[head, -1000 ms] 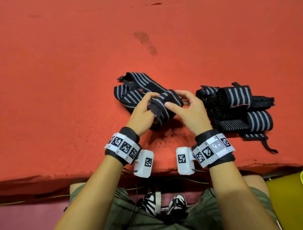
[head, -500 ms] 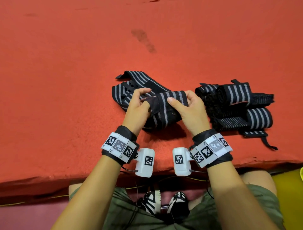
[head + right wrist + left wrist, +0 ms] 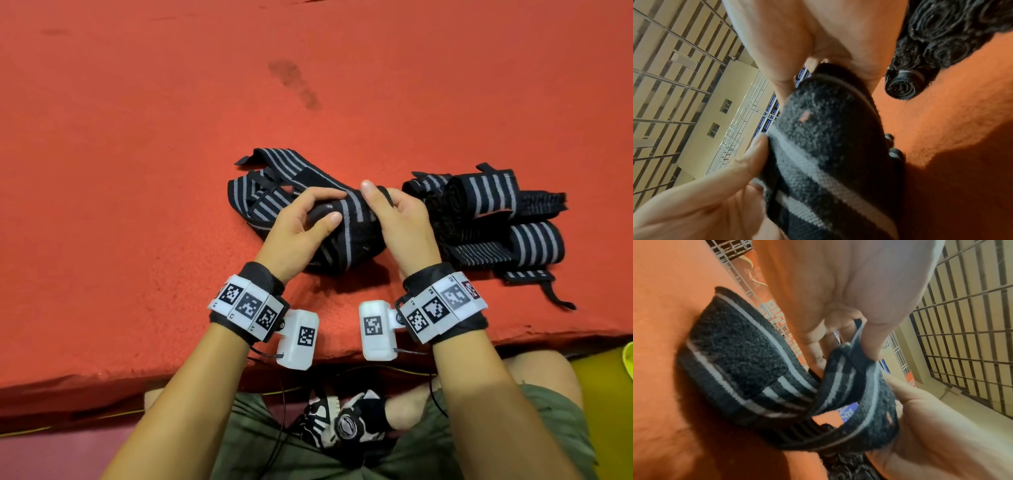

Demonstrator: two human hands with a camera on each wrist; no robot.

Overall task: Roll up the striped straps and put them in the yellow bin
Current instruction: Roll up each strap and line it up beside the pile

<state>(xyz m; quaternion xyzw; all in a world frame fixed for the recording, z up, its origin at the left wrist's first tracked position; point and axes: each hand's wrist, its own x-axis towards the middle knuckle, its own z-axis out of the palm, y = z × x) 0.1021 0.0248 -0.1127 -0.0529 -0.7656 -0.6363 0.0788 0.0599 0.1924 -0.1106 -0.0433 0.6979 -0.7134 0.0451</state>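
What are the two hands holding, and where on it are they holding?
Both hold one black strap with grey stripes. The left hand and the right hand grip its partly rolled end from either side, while its loose tail lies on the red felt table.

Held strap [image 3: 346, 236]: ribbed woven elastic cloth, matt, with a fuzzy, napped black patch.
Loose straps [image 3: 270, 178], far left: same ribbed stretch weave, dull.
Rolled straps [image 3: 486, 195], right: tightly wound cloth, coiled ends coarse and fuzzy.
Table [image 3: 137, 171]: covered in red-orange felt-like cloth, matt, slightly rough nap, a dark stain far off.
Wrist bands [image 3: 246, 305]: smooth white plastic blocks on black fabric.
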